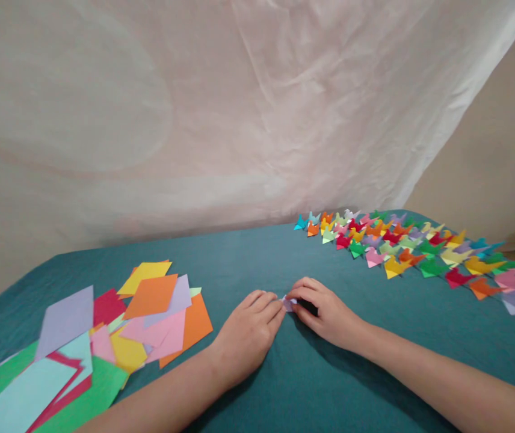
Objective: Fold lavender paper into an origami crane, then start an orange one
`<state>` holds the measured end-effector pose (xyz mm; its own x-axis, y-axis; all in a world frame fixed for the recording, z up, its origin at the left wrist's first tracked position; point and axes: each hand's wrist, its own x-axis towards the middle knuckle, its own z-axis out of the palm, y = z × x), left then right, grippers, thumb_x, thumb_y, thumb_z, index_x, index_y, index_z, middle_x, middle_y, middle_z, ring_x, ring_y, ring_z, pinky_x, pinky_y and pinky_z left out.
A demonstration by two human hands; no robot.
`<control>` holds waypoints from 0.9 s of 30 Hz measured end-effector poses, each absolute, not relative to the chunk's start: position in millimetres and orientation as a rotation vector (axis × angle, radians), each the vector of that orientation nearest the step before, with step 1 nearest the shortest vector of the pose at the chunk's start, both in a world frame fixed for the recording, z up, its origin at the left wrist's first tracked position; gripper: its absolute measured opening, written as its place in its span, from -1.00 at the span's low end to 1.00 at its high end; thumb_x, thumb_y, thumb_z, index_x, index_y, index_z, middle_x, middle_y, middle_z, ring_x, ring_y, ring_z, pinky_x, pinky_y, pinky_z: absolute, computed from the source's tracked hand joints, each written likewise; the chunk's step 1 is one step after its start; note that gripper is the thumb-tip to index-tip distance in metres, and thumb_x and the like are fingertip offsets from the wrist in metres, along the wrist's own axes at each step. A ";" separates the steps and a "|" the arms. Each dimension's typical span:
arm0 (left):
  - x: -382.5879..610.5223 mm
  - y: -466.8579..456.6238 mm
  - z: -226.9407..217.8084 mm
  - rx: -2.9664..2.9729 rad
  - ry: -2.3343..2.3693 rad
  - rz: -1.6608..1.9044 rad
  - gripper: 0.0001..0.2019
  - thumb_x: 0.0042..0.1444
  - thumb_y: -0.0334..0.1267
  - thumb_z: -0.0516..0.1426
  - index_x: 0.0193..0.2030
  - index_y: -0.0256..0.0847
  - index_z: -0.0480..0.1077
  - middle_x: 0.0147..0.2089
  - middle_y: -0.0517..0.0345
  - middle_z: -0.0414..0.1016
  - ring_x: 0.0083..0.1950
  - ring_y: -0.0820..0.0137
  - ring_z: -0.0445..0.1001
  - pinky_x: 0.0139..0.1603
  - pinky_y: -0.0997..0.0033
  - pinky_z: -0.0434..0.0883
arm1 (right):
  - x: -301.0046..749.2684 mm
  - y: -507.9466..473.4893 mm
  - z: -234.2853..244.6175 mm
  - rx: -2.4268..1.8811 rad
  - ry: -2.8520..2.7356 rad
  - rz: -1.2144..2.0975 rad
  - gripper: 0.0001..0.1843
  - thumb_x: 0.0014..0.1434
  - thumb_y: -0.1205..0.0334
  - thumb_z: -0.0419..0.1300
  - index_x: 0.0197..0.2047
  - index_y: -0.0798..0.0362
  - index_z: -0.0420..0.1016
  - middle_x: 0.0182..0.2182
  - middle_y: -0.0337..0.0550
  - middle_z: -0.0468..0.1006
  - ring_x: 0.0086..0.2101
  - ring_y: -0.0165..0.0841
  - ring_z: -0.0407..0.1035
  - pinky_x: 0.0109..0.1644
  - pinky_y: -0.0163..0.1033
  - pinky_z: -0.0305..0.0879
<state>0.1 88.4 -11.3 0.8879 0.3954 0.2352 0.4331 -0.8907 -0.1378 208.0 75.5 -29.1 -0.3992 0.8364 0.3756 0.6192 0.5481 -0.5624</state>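
My left hand (247,334) and my right hand (325,310) meet at the middle of the teal table (257,252). Both press their fingertips on a small folded piece of lilac paper (288,303), most of it hidden under the fingers. The left hand lies palm down with fingers together on the paper's left edge. On the paper's right side the right hand's fingers are curled in a pinch.
A loose heap of coloured paper squares (104,337) lies at the left. Rows of several small folded paper figures (402,243) run along the right side of the table to its edge. A pale sheet (221,108) hangs behind the table.
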 end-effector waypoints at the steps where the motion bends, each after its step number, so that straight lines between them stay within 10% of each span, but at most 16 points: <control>1: 0.0 88.4 -11.4 -2.874 -0.638 -0.291 -0.70 0.23 -0.41 -0.05 0.08 -0.33 0.30 0.06 -0.03 0.39 0.12 0.26 0.27 0.18 0.18 0.14 | 208.9 74.0 -29.3 -1.161 -2.186 0.391 -0.75 0.14 0.48 0.04 -0.16 0.06 0.42 -0.24 -0.13 0.42 -0.21 -0.35 0.29 -0.12 -0.22 0.23; 12: -0.2 88.6 -11.2 -2.882 -0.631 -0.295 -0.68 0.24 -0.41 -0.07 0.10 -0.35 0.27 0.04 -0.05 0.40 0.11 0.26 0.28 0.17 0.17 0.16 | 207.4 61.5 -31.7 -1.174 -2.498 -0.274 -0.75 0.20 0.40 0.07 -0.06 0.12 0.45 -0.23 -0.04 0.49 -0.25 -0.28 0.30 -0.20 -0.17 0.24; 27: -11.6 91.9 8.0 -2.988 -0.587 -0.114 -0.63 0.25 -0.37 -0.07 0.20 -0.22 0.19 0.18 0.05 0.31 0.20 0.27 0.21 0.22 0.20 0.06 | 199.6 56.3 -29.6 -1.197 -2.565 -0.360 -0.78 0.20 0.43 0.06 -0.13 0.20 0.48 -0.25 0.02 0.47 -0.25 -0.24 0.30 -0.23 -0.15 0.27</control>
